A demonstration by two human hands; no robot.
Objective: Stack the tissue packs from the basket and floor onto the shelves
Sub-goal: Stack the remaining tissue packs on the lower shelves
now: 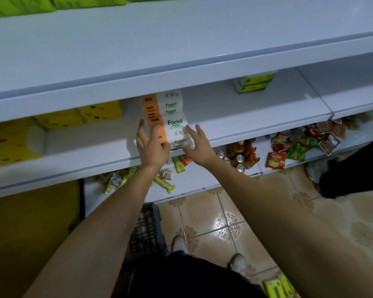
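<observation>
Pack (174, 123), long axis toward 12 o'clock, is flanked by left hand (152, 145) and right hand (197, 145), fingers straight.

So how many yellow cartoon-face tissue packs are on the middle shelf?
3: a large yellow pack at far left, a second yellow pack behind it, a third yellow pack further right. The shelf above may hide others.

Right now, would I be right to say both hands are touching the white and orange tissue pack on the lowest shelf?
Not quite. The head view shows the left hand and right hand touching the white and orange tissue pack on the second shelf up, not the lowest shelf, which holds snacks.
</observation>
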